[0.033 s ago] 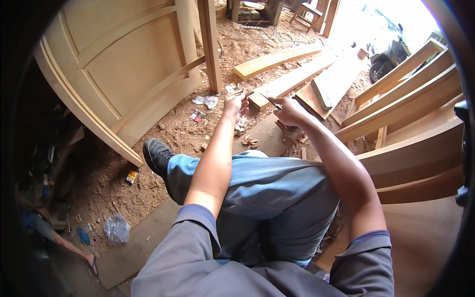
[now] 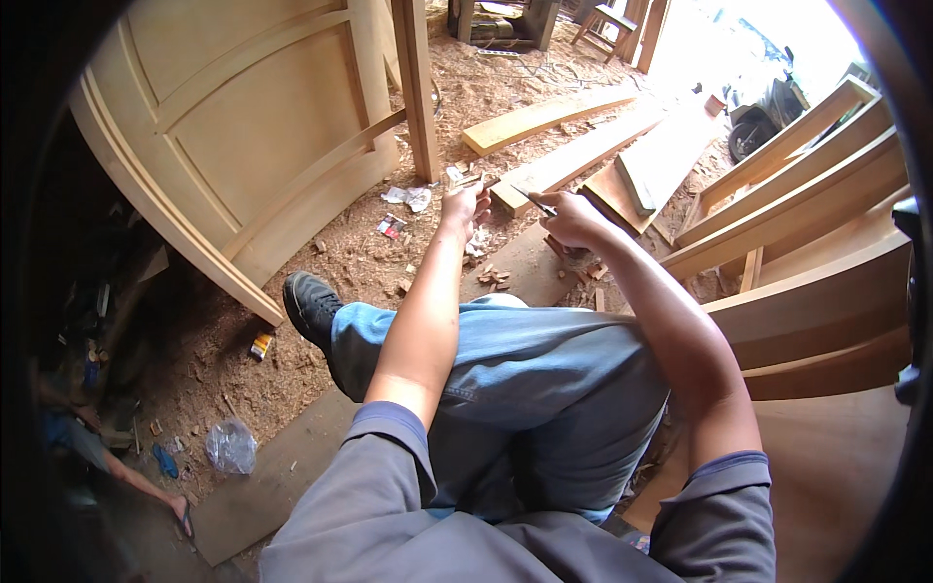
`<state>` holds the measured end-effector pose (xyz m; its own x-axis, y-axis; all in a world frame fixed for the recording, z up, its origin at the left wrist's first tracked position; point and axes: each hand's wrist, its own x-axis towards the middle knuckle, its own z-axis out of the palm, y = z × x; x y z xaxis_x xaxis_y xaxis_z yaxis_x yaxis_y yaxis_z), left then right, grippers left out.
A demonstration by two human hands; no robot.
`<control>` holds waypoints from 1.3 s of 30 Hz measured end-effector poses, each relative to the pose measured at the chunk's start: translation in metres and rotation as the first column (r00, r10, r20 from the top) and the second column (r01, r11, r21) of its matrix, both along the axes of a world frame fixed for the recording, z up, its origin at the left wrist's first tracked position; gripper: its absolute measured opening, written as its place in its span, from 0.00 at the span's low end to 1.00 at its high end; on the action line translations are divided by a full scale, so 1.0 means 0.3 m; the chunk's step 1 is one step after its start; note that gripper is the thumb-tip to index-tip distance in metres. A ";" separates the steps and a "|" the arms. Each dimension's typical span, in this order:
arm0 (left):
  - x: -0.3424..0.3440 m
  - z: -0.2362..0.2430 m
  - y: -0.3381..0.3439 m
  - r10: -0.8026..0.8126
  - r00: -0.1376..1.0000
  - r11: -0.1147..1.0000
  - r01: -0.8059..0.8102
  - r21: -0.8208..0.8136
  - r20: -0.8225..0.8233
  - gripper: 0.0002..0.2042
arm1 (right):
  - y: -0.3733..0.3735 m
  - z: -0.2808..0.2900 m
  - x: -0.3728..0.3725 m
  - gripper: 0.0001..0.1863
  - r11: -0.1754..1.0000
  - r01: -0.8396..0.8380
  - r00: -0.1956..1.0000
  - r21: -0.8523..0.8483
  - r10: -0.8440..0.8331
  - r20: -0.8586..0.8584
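Observation:
My left hand point(image 2: 466, 207) is closed on a small piece of wood point(image 2: 468, 182), whose ends show at the fingertips. To its right, my right hand point(image 2: 575, 222) grips a knife point(image 2: 530, 198) with a narrow blade pointing up and left. Blade and wood piece are apart. Both hands are held out beyond my blue jeans point(image 2: 544, 355), one leg crossed over the other. Below the hands, wood chips point(image 2: 493, 278) lie on a flat brown board point(image 2: 530, 262). Part of the knife's handle is hidden in my fist.
A panelled wooden door point(image 2: 262, 126) stands at the left beside an upright post point(image 2: 416, 97). Planks point(image 2: 573, 160) lie ahead on shavings. Curved wooden frames point(image 2: 807, 262) crowd the right side. A plastic bag point(image 2: 231, 446) and another person's foot point(image 2: 182, 510) are at lower left.

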<state>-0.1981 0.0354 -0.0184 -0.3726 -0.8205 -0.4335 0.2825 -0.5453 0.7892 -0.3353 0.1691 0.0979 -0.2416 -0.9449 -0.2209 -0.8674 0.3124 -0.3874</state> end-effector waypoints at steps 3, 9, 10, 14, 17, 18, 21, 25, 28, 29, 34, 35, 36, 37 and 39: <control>0.022 -0.017 0.019 -0.009 1.000 0.999 0.008 -0.034 -0.014 0.05 | -0.012 -0.006 0.003 0.26 0.997 -0.040 0.998 0.064 0.036 0.059; 0.071 0.000 0.020 -0.097 0.995 0.990 0.097 -0.098 0.012 0.07 | -0.052 0.011 0.056 0.26 0.998 -0.004 1.000 0.055 0.003 0.012; 0.075 0.004 0.010 -0.106 0.994 0.987 0.104 -0.120 -0.013 0.07 | -0.055 0.037 0.062 0.26 0.997 0.046 0.997 -0.059 -0.042 0.072; 0.123 -0.004 -0.008 -0.103 0.995 0.988 0.101 -0.114 -0.010 0.08 | -0.013 0.211 0.105 0.23 0.894 0.318 0.820 -0.315 -0.093 0.565; 0.149 -0.024 -0.015 -0.083 0.996 0.988 0.084 -0.128 0.013 0.07 | 0.036 0.350 0.102 0.12 0.804 0.367 0.358 -0.469 0.343 0.868; 0.152 -0.028 -0.021 -0.069 0.997 0.987 0.073 -0.145 0.031 0.07 | 0.049 0.375 0.095 0.14 0.753 0.270 0.223 -0.600 0.557 0.800; 0.161 -0.033 -0.034 -0.062 0.996 0.986 0.070 -0.149 0.058 0.08 | 0.015 0.329 0.101 0.11 0.832 0.340 0.385 -0.438 0.302 0.872; 0.158 -0.024 -0.048 -0.077 0.995 0.993 0.082 -0.080 0.065 0.10 | -0.059 0.118 0.077 0.28 0.965 0.227 0.859 -0.128 -0.137 0.493; 0.139 -0.015 -0.045 -0.100 0.995 0.992 0.101 -0.070 0.023 0.10 | -0.069 0.012 0.038 0.34 0.998 -0.025 0.984 0.051 0.016 0.178; 0.134 -0.011 -0.044 -0.106 0.994 0.992 0.107 -0.069 0.008 0.11 | -0.068 -0.002 0.027 0.34 0.991 -0.109 0.983 0.077 0.095 0.159; 0.100 -0.001 -0.021 -0.111 0.992 0.986 0.119 -0.121 0.064 0.06 | -0.051 -0.010 0.011 0.29 0.982 -0.125 0.968 0.140 0.090 0.235; 0.091 0.001 -0.016 -0.137 0.988 0.981 0.145 -0.126 0.071 0.07 | -0.046 -0.015 0.010 0.29 0.985 -0.117 0.962 0.125 0.081 0.260; 0.083 0.003 -0.010 -0.165 0.983 0.976 0.174 -0.127 0.078 0.07 | -0.043 -0.021 0.003 0.29 0.986 -0.096 0.954 0.135 0.052 0.294; 0.074 0.005 -0.005 -0.184 0.979 0.970 0.195 -0.142 0.086 0.08 | -0.041 -0.029 -0.004 0.27 0.992 -0.107 0.961 0.072 0.085 0.263; 0.054 0.009 0.004 -0.231 0.968 0.955 0.245 -0.169 0.103 0.09 | -0.038 -0.048 -0.026 0.27 0.996 -0.083 0.957 0.014 0.076 0.281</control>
<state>-0.1819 0.0365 -0.0158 -0.5361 -0.7791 -0.3251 0.0923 -0.4369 0.8948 -0.3432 0.1576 0.0836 -0.0911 -0.9519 -0.2926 -0.7479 0.2593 -0.6110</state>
